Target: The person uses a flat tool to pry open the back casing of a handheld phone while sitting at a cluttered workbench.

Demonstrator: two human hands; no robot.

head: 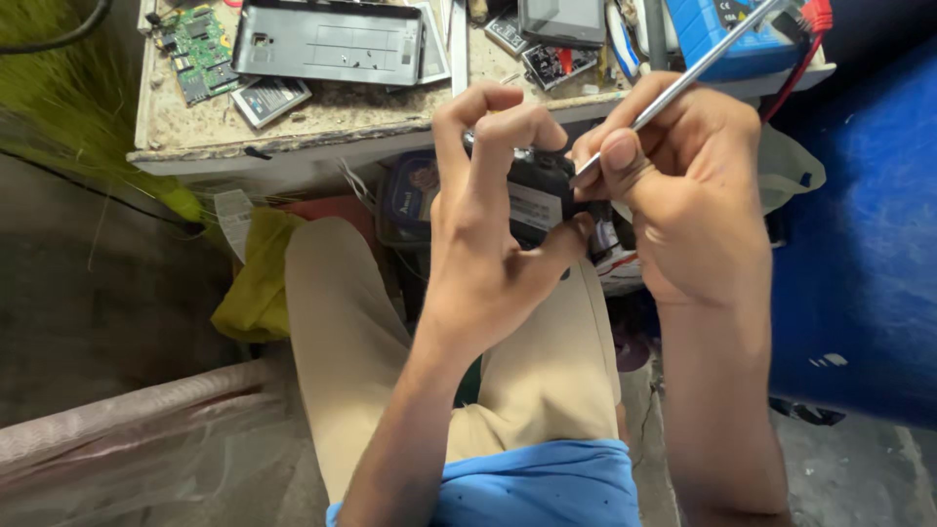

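Note:
My left hand (488, 224) grips a small black device (539, 198) with a pale label, held above my lap. Its fingers curl over the top and the thumb presses the lower right corner. My right hand (683, 176) holds a thin silver metal tool (698, 70), and the tool's tip rests on the device's upper right edge. The rest of the device is hidden behind my fingers.
A worn workbench (322, 122) ahead carries a green circuit board (200, 49), a grey tablet back cover (332, 41), small screens and a blue meter (737, 34) with a red lead. A blue barrel (859, 244) stands at the right, a yellow cloth (256, 283) at the left.

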